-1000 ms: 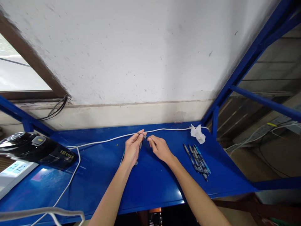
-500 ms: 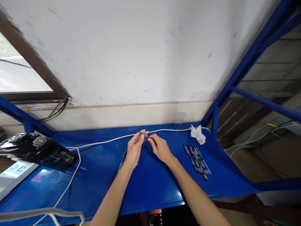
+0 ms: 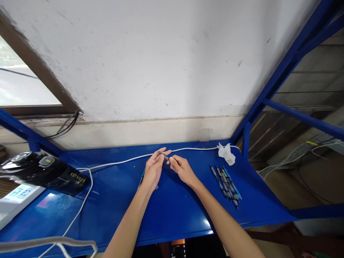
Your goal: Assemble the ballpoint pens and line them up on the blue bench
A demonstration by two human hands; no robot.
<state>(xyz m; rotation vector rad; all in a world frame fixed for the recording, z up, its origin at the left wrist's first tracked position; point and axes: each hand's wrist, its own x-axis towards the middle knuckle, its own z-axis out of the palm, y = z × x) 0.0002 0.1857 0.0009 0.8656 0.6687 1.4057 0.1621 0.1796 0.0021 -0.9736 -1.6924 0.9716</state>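
head view: small dark pen part (image 3: 163,155) sits above the blue worktop (image 3: 172,211), pinched between my left hand (image 3: 153,172) fingers and right hand (image 3: 182,170) fingers — white cable (image 3: 120,161) behind, pens (image 3: 227,182) lying off right.

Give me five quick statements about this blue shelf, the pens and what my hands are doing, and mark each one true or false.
1. Both hands, left hand and right hand, pinch a small dark pen part between them. True.
2. The loose pens lie left of the hands. False: they lie to the right.
3. A white cable runs along the blue shelf. True.
4. The crumpled tissue is under the left hand. False: it lies by the right back corner.
5. A black appliance sits at the left. True.
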